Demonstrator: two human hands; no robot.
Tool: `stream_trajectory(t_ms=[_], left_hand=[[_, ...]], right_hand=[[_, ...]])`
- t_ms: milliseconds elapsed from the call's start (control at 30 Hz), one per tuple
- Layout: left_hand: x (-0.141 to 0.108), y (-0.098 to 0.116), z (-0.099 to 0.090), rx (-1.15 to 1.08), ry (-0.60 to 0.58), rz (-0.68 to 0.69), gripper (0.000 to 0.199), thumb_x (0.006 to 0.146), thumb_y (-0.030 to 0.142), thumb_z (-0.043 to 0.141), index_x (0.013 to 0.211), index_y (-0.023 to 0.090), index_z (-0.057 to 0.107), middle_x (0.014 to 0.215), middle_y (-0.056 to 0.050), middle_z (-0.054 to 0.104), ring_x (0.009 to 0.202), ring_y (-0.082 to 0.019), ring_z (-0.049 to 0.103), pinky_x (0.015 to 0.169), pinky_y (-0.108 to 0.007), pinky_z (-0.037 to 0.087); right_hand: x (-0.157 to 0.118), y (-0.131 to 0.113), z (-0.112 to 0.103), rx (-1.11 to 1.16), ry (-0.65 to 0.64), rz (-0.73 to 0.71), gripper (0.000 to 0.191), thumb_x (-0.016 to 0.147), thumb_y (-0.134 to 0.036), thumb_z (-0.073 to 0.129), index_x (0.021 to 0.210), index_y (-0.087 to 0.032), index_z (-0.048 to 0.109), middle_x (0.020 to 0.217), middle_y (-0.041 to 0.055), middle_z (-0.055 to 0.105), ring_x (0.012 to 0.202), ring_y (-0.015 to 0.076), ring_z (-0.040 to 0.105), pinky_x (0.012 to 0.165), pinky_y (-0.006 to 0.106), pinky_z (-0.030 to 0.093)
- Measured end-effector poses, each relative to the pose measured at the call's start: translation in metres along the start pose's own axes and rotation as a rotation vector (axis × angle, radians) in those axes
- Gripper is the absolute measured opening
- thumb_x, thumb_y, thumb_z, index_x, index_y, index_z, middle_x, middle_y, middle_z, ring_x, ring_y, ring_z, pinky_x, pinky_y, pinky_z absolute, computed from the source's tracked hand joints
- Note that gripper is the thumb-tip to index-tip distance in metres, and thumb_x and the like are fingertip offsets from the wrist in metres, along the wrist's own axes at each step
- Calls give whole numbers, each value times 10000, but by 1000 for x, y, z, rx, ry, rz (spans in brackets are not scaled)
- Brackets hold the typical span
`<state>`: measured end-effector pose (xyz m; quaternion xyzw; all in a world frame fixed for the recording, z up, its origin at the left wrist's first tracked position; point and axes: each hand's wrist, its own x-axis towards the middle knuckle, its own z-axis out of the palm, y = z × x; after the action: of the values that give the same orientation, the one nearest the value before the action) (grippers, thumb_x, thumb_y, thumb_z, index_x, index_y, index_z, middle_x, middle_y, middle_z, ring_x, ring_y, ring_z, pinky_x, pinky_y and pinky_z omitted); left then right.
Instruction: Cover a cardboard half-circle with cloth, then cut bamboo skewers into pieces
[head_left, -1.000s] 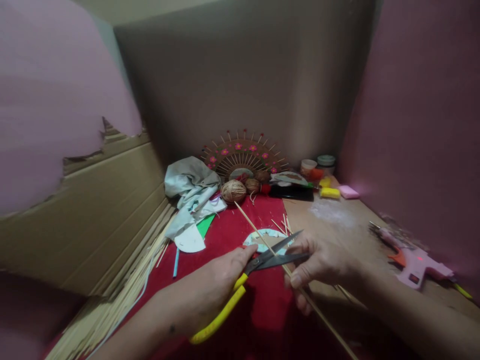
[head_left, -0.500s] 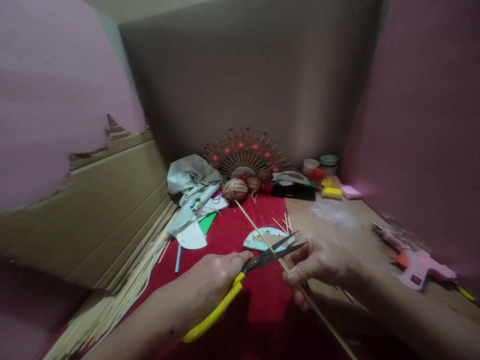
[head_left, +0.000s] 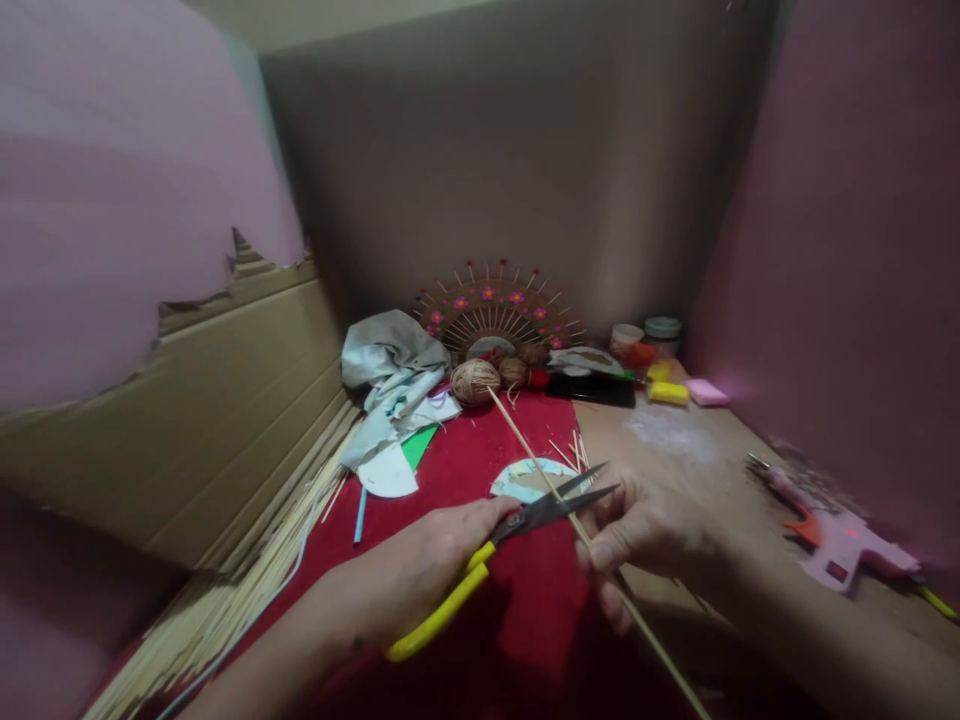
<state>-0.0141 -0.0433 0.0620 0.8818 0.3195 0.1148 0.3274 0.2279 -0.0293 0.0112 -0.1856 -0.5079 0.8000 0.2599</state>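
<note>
My left hand (head_left: 439,560) is closed on yellow-handled scissors (head_left: 536,515), whose parted blades point right. A long thin bamboo stick (head_left: 652,640) slants from the bottom right up toward the twine balls and passes between the blades. Thumb and fingers of my right hand (head_left: 634,535) pinch that stick just below the blades. Behind the blades, on the red cloth (head_left: 525,630), lies a half-round piece (head_left: 517,478) with a pale patterned rim. Several short cut sticks (head_left: 577,450) lie beside it.
A pink glue gun (head_left: 840,540) rests at the right. Long sticks (head_left: 247,575) are piled along the cardboard wall (head_left: 232,390) at left. Crumpled cloth (head_left: 394,350), a twine ball (head_left: 474,382) and a flowered fan-shaped piece (head_left: 499,300) stand at the back.
The stick's far tip has shifted slightly right and up. Both hands and the scissors have moved a little to the right in view, along with the whole scene. The blades still straddle the stick.
</note>
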Motion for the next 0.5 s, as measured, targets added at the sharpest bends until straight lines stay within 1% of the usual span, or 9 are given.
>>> stream_trajectory(t_ms=[100,200,300,433,500], left_hand=[[3,0,2,15,18,32,367,909,170,435,1261,251,498,1237,-49,612,1105,-206,578,957,-318,442],[5,-2,5,85,28,62,414,899,152,435,1298,256,469,1259,-58,605,1108,-213,583,947,-327,454],[6,-6,9,192,23,54,393,908,125,390,1277,213,491,1139,-81,657,979,-203,634,861,-318,484],[3,-14,11,230,-2,85,353,862,163,487,1212,194,513,967,-61,673,775,-172,637,716,-269,482],[1,-18,11,225,-4,95,324,838,160,507,1159,194,532,898,-45,666,720,-160,618,673,-255,467]], right_hand=[[-2,4,0,52,-25,-29,108,652,-146,677,663,-41,698,534,94,684,406,155,629,380,183,476],[-3,8,1,142,-52,-37,127,647,-134,676,695,-23,713,547,88,688,394,124,604,351,153,435],[-2,9,2,189,-102,-43,126,662,-147,689,690,-26,710,564,82,692,386,109,587,355,156,438],[2,11,-1,196,-152,-22,168,672,-208,711,636,-44,695,533,77,679,399,123,607,348,156,434],[3,14,-2,200,-131,-18,167,671,-218,713,649,-53,696,529,76,682,407,132,620,347,156,444]])
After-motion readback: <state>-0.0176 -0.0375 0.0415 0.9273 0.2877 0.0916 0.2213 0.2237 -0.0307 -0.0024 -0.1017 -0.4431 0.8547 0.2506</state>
